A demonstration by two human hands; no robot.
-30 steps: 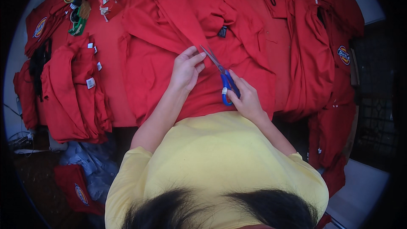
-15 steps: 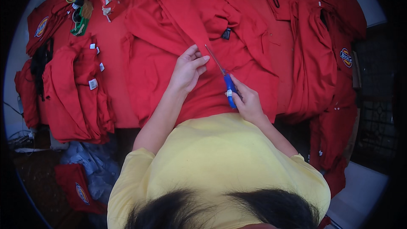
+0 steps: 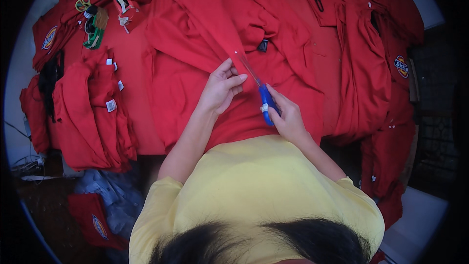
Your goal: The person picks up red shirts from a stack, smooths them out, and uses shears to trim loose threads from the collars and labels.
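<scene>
Scissors (image 3: pixel 269 107) in right hand (image 3: pixel 289 118) above spread red garment (image 3: pixel 188 68)

Right grip is closed round the blue handles of the scissors, a pale patch showing on one handle loop; the blades point away from the body and slightly left, their tips just beyond the fingers of the left hand (image 3: pixel 223 88); the blades are blurred – whether they stand apart or together cannot be determined. Left grip is half curled, thumb reaching toward the bent fingers, over the same red garment; whether cloth or thread is pinched there cannot be told.

The garment lies rumpled across the middle of the tabletop (image 3: pixel 139 117), its near part against the wearer's yellow shirt (image 3: pixel 278 176); a dark label (image 3: pixel 263 45) shows among the folds, beyond the scissors. To the left lies a folded red stack (image 3: pixel 80 112) bearing white tags (image 3: pixel 111 105); beyond it, a yellow-handled tool (image 3: pixel 83 3) and a green object (image 3: pixel 93 39) lie near each other; to the right, a second red pile (image 3: pixel 364 78) hangs over the near edge, with a small black tool (image 3: pixel 318 1) farther off. Below the tabletop at lower left – bluish plastic (image 3: pixel 122 203) beside a red piece (image 3: pixel 88 210) with an emblem.
</scene>
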